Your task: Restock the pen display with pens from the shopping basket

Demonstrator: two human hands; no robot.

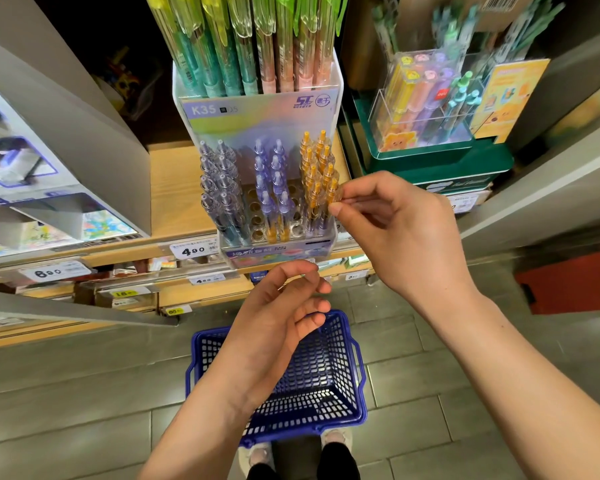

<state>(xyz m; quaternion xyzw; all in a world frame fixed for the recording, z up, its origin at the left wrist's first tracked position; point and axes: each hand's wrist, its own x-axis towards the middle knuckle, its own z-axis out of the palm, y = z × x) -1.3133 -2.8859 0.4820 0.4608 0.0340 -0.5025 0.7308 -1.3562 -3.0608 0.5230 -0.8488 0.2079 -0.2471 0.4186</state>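
Observation:
A clear pen display (pixel 278 247) labelled K35 stands on the wooden shelf, with grey, purple and orange pens upright in its holes and several holes bare in the middle. My right hand (pixel 395 220) pinches the clear clip end of an orange pen (pixel 331 194) at the front right of the orange group. My left hand (pixel 281 323) hovers below the display with loosely curled fingers and holds nothing. The blue shopping basket (pixel 343 403) sits on the floor under my left hand; no pens show in the part of it I can see.
A green stand (pixel 440 161) with pastel pens sits right of the display. Tall green and pink pens (pixel 257 39) fill the display's upper tier. Price tags (pixel 193 251) line the shelf edge. A grey shelf divider (pixel 84 133) rises at left. My shoes (pixel 333 441) are behind the basket.

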